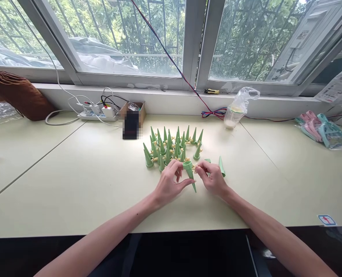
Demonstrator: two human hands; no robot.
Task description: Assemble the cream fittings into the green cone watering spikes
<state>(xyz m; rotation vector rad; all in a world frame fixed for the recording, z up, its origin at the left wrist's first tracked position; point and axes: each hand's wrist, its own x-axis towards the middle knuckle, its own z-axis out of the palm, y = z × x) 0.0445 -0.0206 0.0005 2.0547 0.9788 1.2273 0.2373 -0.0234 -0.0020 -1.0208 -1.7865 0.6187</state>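
Note:
My left hand (167, 185) is closed on a hollow green cone-shaped spike (190, 171), its open ringed end up and its tip pointing down toward me. A small yellow valve-like piece (194, 168) sits at the spike's side, with the fingertips of my right hand (214, 180) pinched on it. Whether it is fixed to the spike I cannot tell. Just beyond my hands, several green spikes stand tip up in a cluster (162, 148), with yellow pieces at their sides. By my right hand a loose green spike (222, 167) leans; another lies partly hidden behind the fingers.
At the back stand a power strip (86, 115) with cables, a small cardboard box (142, 111) and a knotted clear plastic bag (234, 111). A brown drawstring bag (22, 94) lies far left, pink and teal packaged items (322, 129) far right. A yellow-handled tool (211, 91) rests on the sill.

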